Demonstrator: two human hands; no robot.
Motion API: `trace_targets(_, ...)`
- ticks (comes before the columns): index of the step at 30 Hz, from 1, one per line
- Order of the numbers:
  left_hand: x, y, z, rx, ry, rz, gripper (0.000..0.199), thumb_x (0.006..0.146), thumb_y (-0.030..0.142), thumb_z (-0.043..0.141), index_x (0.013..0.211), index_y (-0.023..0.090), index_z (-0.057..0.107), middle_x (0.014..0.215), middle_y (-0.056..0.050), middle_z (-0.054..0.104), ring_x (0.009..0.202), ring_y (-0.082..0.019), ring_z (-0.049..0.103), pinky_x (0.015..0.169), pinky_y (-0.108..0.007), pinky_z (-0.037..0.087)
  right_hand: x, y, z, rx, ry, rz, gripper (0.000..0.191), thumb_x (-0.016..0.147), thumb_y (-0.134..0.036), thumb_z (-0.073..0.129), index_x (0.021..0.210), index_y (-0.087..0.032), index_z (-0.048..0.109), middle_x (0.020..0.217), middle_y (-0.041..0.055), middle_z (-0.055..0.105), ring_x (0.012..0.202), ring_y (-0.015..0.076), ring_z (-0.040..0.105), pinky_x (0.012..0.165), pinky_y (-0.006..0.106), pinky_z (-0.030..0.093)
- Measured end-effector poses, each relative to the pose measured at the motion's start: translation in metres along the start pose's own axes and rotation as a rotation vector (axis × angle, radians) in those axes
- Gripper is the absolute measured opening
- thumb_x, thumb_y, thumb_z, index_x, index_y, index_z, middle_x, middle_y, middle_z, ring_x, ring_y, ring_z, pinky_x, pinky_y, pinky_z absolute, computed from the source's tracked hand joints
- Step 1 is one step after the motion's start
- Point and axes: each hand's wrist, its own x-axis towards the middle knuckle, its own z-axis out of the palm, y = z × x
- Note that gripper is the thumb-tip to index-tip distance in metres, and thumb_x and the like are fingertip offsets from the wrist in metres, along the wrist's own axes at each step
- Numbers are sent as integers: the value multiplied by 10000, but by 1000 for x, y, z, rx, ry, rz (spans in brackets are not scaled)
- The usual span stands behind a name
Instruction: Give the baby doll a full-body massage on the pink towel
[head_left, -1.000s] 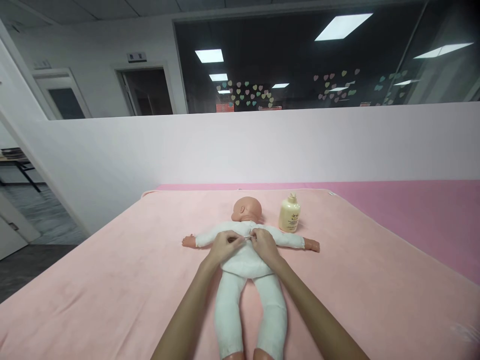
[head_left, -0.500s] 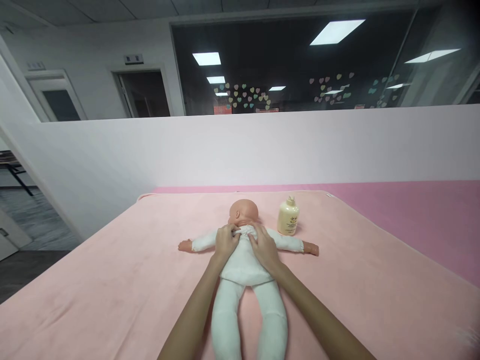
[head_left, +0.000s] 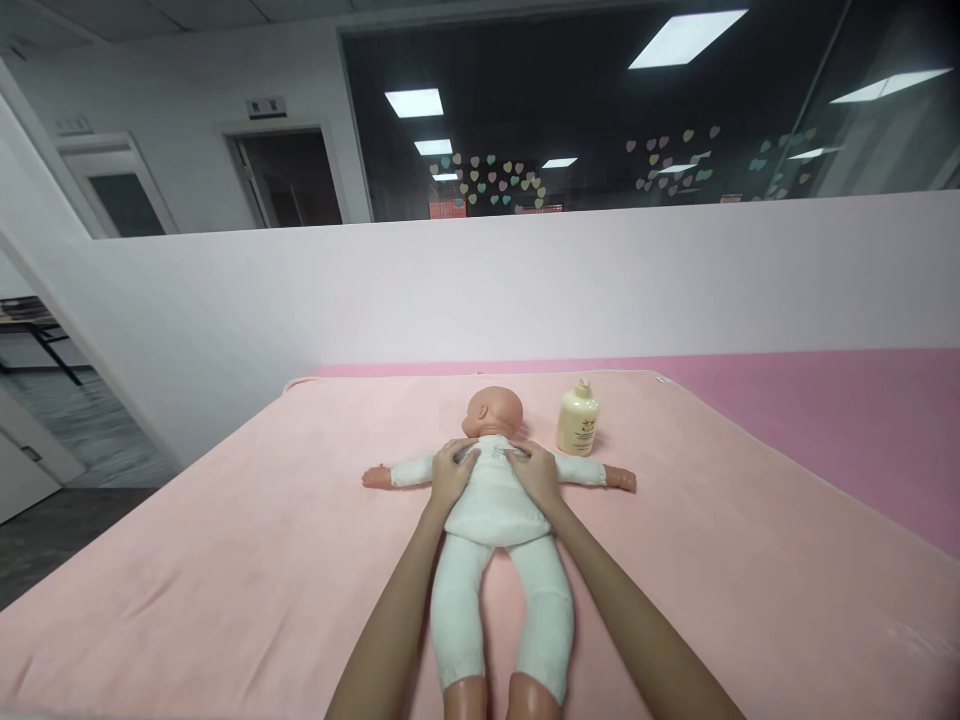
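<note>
A baby doll in a white cloth suit lies on a pink blanket. Its arms stretch out to both sides, and its bald head, turned to the left, points away from me. My left hand rests on the doll's left-side shoulder in view, thumb angled inward over the cloth. On the opposite shoulder lies my right hand, its thumb also pointing toward the middle. Both hands look open and laid over the body, their fingertips partly hidden at the shoulders. A cream-coloured bottle stands upright right of the doll's head.
Behind the blanket runs a low white wall with a dark window above it. A pink surface extends at the right. To the left, beyond the blanket, are a grey floor and a small table.
My thumbs have drawn apart and the cloth bunched between them has flattened out. The doll's head sits differently, a little further right. The camera view has shifted slightly.
</note>
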Motion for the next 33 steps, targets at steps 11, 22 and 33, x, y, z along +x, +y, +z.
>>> trace_targets(11,-25,-9,-11,14,-2,13,394,754,281,591,1134,177,601,1214,-61,591,1200,-201,478,1061,-397,343,-26,19,-6,370,48,-72,372,686,-225,453,980,-147,667,1175,107,592,1066,211,549,889,350,451)
trace_targets(22,-41,-6,-22,-78,-106,-23,538,731,206,578,1263,195,498,1351,-68,468,1265,-209,403,1080,-398,302,-38,18,-17,317,105,-75,299,667,-199,454,833,-175,702,1129,90,608,1049,211,544,937,363,410)
trace_targets(33,-100,20,-47,-64,-156,-48,373,850,320,470,1199,242,575,1362,-50,457,1293,-212,366,1084,-402,279,-84,16,-42,265,-3,-20,317,744,-270,489,972,-217,703,1200,53,582,1106,189,518,991,355,358)
